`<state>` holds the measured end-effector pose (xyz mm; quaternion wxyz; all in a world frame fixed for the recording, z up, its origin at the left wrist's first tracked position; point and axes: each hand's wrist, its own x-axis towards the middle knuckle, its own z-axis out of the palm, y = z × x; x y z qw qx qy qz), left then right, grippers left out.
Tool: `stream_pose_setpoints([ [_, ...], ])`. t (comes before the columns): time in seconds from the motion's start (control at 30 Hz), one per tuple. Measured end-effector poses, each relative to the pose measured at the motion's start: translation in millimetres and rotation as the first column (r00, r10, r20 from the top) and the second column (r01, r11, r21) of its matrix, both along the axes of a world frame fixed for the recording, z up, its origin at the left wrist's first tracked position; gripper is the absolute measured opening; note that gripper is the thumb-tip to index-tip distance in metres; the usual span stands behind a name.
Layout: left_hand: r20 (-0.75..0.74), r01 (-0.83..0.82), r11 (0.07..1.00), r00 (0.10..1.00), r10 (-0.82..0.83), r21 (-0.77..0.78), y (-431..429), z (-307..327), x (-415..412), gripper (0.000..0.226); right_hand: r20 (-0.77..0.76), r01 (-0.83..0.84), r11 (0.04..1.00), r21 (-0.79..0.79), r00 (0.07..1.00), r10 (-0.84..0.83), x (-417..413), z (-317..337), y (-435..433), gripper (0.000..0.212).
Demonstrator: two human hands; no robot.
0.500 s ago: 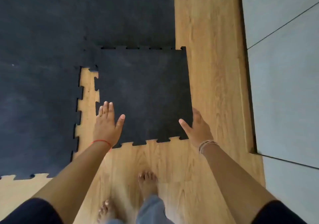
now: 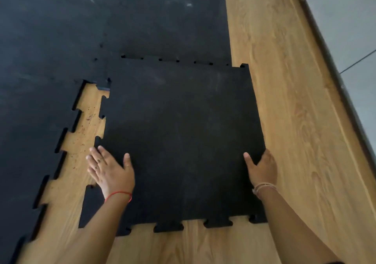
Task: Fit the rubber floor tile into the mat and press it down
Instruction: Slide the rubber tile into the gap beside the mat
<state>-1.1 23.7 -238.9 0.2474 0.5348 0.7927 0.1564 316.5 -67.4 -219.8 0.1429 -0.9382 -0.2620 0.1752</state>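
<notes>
A black rubber floor tile (image 2: 179, 141) with puzzle-toothed edges lies on the wooden floor. Its far edge overlaps the toothed edge of the black mat (image 2: 61, 40). A strip of bare wood (image 2: 81, 133) separates the tile's left edge from the mat. My left hand (image 2: 110, 172) lies flat on the tile's left edge, fingers spread, thumb on top. My right hand (image 2: 262, 170) holds the tile's right edge, with the thumb on top and the fingers around the side.
The wooden floor (image 2: 284, 101) runs along the right of the tile and in front of it. A dark skirting strip (image 2: 333, 76) and a grey wall (image 2: 350, 30) stand at the far right. The mat covers the floor to the left and beyond.
The view has dropped closer to the floor. Both hands have moved forward along the tile's sides, from its near corners to its left and right edges. My feet are out of view.
</notes>
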Motion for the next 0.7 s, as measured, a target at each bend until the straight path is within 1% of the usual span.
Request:
stream_pose_setpoints([
  [0.07, 0.049, -0.078, 0.997, 0.996, 0.077, 0.017, 5.8, 1.1, -3.9, 0.073, 0.022, 0.03, 0.997, 0.073, 0.999, -0.031, 4.1, -6.4, 2.0, 0.077],
  [0.13, 0.103, -0.128, 0.992, 0.987, 0.125, 0.016, 13.9, 6.4, -8.0, 0.072, -0.048, 0.095, 0.987, 0.127, 0.995, -0.089, 10.4, -7.9, 4.5, 0.078],
  [0.2, 0.084, -0.134, 0.991, 0.987, 0.134, -0.006, 22.6, 13.6, -12.6, 0.067, -0.239, 0.24, 0.952, 0.19, 0.952, -0.192, 18.5, -0.8, 8.0, 0.078],
  [0.27, 0.064, -0.167, 0.982, 0.983, 0.173, -0.088, 35.7, 19.8, -18.5, 0.06, -0.457, 0.379, 0.9, 0.216, 0.854, -0.25, 26.1, 5.2, 10.3, 0.073],
  [0.33, 0.085, -0.224, 0.957, 0.967, 0.242, -0.182, 52.7, 23.2, -26.8, 0.054, -0.557, 0.443, 0.876, 0.191, 0.784, -0.275, 29.1, 4.8, 9.3, 0.064],
  [0.4, 0.142, -0.264, 0.942, 0.945, 0.296, -0.209, 63.9, 27.1, -34.2, 0.05, -0.613, 0.497, 0.842, 0.208, 0.737, -0.284, 26.1, 4.7, 6.9, 0.054],
  [0.47, 0.212, -0.306, 0.942, 0.92, 0.329, -0.134, 67.2, 34.2, -38.6, 0.042, -0.643, 0.556, 0.798, 0.231, 0.703, -0.304, 18.6, 8.0, 2.2, 0.05],
  [0.53, 0.274, -0.35, 0.937, 0.9, 0.338, -0.007, 62.5, 45.5, -44.2, 0.039, -0.664, 0.582, 0.779, 0.235, 0.681, -0.308, 11.2, 10.3, -5.1, 0.05],
  [0.63, 0.302, -0.402, 0.905, 0.888, 0.347, 0.142, 38.3, 55.0, -68.6, 0.041, -0.716, 0.557, 0.812, 0.177, 0.638, -0.282, -8.8, 9.4, -14.8, 0.049],
  [0.7, 0.281, -0.404, 0.9, 0.893, 0.351, 0.161, 18.5, 48.9, -92.9, 0.038, -0.727, 0.544, 0.823, 0.163, 0.63, -0.272, -23.9, 4.5, -23.4, 0.045],
])
